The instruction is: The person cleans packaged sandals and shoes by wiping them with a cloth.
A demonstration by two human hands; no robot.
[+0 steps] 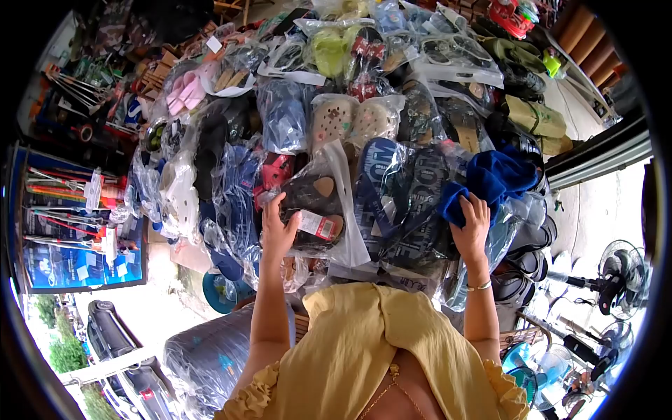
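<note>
My left hand (277, 229) is at the left edge of a clear plastic packet of dark sandals (311, 192), its thumb beside the red-and-white label (316, 224) and its fingers bent at the packet's edge. Bunched under my right hand (473, 222) is a bright blue cloth (500, 175), gripped by the fingers and draped over bagged footwear on the right of the pile. Between my hands lie navy flip-flops (379, 178) and black lettered flip-flops (424, 199), both in clear plastic. Beige clogs (353, 120) sit just beyond them.
Bagged footwear is heaped across the stall, with pink clogs (190, 91) at the far left. A blue board with thin rods (84, 259) stands left. Fans (621, 273) are at the right. A large plastic-wrapped bundle (210, 357) and a blue basin (222, 292) are lower left.
</note>
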